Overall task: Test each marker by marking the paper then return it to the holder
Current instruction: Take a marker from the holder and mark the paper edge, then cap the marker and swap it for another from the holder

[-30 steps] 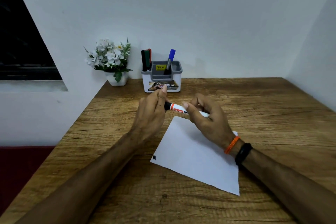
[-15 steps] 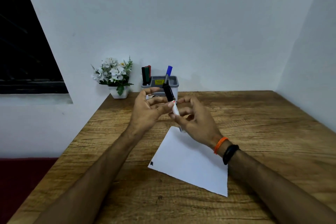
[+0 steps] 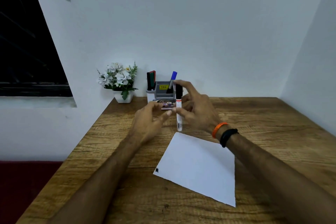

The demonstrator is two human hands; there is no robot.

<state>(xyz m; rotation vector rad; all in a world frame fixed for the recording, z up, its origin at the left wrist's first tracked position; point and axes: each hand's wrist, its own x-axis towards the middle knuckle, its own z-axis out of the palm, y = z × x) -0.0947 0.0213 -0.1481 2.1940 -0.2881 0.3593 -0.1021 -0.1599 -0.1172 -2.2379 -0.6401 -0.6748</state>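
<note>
holding a capped black marker [image 3: 179, 109] upright at mid-frame, the right hand [image 3: 197, 109] pinches its white barrel in a closed grip, just before the grey holder [image 3: 163, 91] of markers by the wall. the left hand [image 3: 149, 122], fingers loosely spread, grasps nothing. paper [image 3: 200, 167] lies on the wooden worktop [image 3: 272, 114], a dark mark at its lower-left corner.
</note>
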